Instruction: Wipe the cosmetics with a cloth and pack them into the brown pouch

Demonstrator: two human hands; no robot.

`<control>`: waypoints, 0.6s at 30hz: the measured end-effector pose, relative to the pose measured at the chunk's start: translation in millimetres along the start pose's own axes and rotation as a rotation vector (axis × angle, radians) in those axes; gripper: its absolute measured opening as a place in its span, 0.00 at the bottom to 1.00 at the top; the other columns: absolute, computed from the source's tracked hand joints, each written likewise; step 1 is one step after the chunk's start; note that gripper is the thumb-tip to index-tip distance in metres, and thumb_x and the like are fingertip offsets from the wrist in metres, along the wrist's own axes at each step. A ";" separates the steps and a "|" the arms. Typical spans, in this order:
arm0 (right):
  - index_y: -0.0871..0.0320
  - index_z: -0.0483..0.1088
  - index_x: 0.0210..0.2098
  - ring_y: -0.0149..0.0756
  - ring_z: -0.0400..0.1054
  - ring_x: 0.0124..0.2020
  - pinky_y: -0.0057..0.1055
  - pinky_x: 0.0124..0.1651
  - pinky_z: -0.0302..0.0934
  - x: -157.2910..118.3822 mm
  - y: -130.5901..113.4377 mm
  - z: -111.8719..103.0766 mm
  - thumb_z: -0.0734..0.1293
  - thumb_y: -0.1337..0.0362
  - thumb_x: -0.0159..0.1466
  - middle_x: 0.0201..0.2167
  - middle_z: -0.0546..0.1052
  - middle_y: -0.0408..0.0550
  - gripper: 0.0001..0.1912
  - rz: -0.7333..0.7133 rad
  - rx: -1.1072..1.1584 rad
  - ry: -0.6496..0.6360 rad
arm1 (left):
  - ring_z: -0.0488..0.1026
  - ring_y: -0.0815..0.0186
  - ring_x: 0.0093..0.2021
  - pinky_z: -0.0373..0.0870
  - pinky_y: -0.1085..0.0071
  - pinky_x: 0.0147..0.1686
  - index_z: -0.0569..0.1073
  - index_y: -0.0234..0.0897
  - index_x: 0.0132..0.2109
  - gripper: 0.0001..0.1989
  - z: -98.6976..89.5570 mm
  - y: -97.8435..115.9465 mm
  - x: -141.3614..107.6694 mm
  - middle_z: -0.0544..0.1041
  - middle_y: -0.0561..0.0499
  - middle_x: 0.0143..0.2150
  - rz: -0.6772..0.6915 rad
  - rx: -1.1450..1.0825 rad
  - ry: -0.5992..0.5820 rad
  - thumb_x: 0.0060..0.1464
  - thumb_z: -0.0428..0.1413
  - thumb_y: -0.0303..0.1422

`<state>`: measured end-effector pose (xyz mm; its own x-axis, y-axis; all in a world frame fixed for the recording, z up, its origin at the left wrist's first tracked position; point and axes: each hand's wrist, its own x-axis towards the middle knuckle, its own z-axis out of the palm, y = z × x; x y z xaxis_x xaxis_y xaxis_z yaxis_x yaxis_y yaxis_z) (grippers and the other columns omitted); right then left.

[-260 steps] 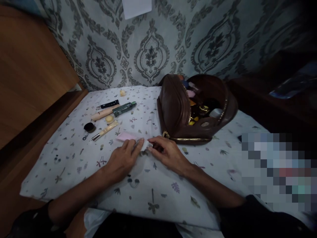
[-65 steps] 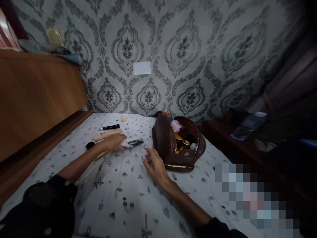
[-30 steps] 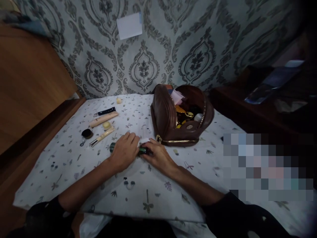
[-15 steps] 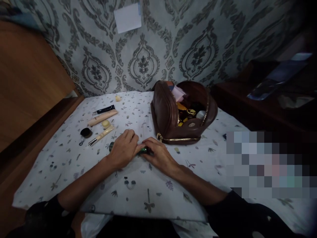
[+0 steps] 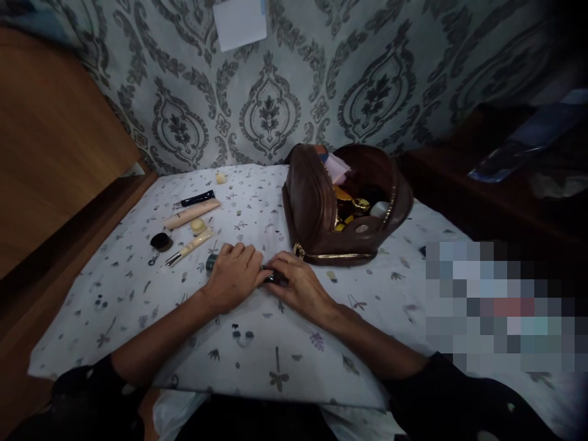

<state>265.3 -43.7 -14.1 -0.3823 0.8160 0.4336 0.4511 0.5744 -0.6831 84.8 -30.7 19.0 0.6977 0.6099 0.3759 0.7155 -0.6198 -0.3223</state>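
Note:
My left hand (image 5: 235, 275) is wrapped round a slim dark green cylindrical container (image 5: 210, 262), whose left end sticks out past the fingers. My right hand (image 5: 299, 286) grips the dark right end of the same container, close against my left thumb. Most of the container is covered by my fingers, so its exact kind cannot be made out. To the left lie a cream tube with a silver end (image 5: 190, 247), a small yellow round piece (image 5: 198, 226), a peach tube (image 5: 193, 214) and a black tube (image 5: 197, 199).
A brown zippered bag (image 5: 307, 196) stands open behind my right hand, packed with small items. A black round cap (image 5: 160, 241) and a small cream piece (image 5: 221, 178) lie on the patterned white cloth (image 5: 275, 343). A wooden panel (image 5: 59, 116) borders the left side.
The view has shifted slightly. Less green of the container shows between my hands, and my left fingers sit a little further over it. Both hands keep their grip.

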 end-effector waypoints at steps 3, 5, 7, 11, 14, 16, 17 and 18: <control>0.58 0.73 0.36 0.37 0.67 0.36 0.33 0.40 0.63 -0.3 0.1 -1.9 0.70 0.72 0.58 0.32 0.72 0.46 0.07 0.017 -0.017 -0.023 | 0.68 0.55 0.36 0.60 0.59 0.37 0.70 0.37 0.34 0.16 2.3 -12.3 -7.0 0.74 0.47 0.31 -0.072 0.016 -0.025 0.65 0.48 0.42; 0.58 0.74 0.39 0.36 0.67 0.35 0.32 0.38 0.62 -0.5 0.8 -2.1 0.70 0.71 0.58 0.32 0.72 0.45 0.08 0.026 -0.012 -0.027 | 0.68 0.55 0.36 0.61 0.59 0.38 0.70 0.37 0.34 0.15 4.9 -23.4 -13.7 0.74 0.46 0.31 -0.130 0.018 -0.046 0.66 0.47 0.40; 0.58 0.74 0.39 0.36 0.67 0.34 0.32 0.37 0.62 -0.8 1.5 -1.7 0.70 0.71 0.58 0.31 0.72 0.45 0.09 0.038 -0.013 -0.023 | 0.68 0.56 0.36 0.62 0.60 0.38 0.70 0.37 0.35 0.14 7.8 -35.0 -20.3 0.74 0.46 0.32 -0.184 -0.008 -0.065 0.66 0.46 0.37; 0.57 0.74 0.39 0.36 0.67 0.34 0.32 0.37 0.62 -1.2 2.4 -0.5 0.70 0.71 0.59 0.32 0.72 0.45 0.08 0.059 -0.019 -0.030 | 0.69 0.58 0.36 0.64 0.63 0.37 0.66 0.39 0.33 0.15 11.9 -52.1 -28.6 0.73 0.47 0.33 -0.288 -0.184 -0.080 0.67 0.41 0.35; 0.58 0.74 0.39 0.36 0.67 0.34 0.32 0.37 0.62 -1.2 2.8 -0.3 0.70 0.71 0.59 0.32 0.72 0.46 0.08 0.068 -0.011 -0.035 | 0.69 0.60 0.35 0.64 0.64 0.36 0.63 0.41 0.31 0.18 11.2 -56.9 -28.9 0.71 0.48 0.32 -0.337 -0.325 -0.077 0.68 0.38 0.36; 0.58 0.75 0.40 0.36 0.67 0.33 0.32 0.36 0.62 -1.1 2.8 -0.5 0.70 0.71 0.59 0.32 0.72 0.46 0.09 0.076 -0.008 -0.037 | 0.69 0.61 0.33 0.64 0.65 0.36 0.62 0.41 0.29 0.19 9.0 -57.8 -27.1 0.70 0.49 0.31 -0.357 -0.379 -0.088 0.68 0.37 0.37; 0.58 0.75 0.40 0.36 0.67 0.33 0.31 0.36 0.62 -1.0 2.8 -0.5 0.70 0.71 0.59 0.32 0.72 0.46 0.09 0.080 -0.007 -0.038 | 0.69 0.61 0.33 0.63 0.65 0.36 0.61 0.41 0.29 0.20 7.7 -58.1 -25.9 0.70 0.49 0.30 -0.374 -0.397 -0.098 0.68 0.36 0.38; 0.58 0.75 0.41 0.35 0.67 0.33 0.31 0.36 0.62 -0.9 2.7 -0.6 0.70 0.71 0.59 0.32 0.72 0.46 0.10 0.080 -0.006 -0.039 | 0.69 0.61 0.32 0.63 0.65 0.35 0.61 0.41 0.28 0.20 6.5 -58.6 -24.5 0.70 0.49 0.30 -0.395 -0.410 -0.107 0.68 0.36 0.38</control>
<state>267.3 -42.9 -15.9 -0.3757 0.8561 0.3549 0.4864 0.5081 -0.7108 26.0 -6.1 23.0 0.3957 0.8672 0.3022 0.8646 -0.4627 0.1957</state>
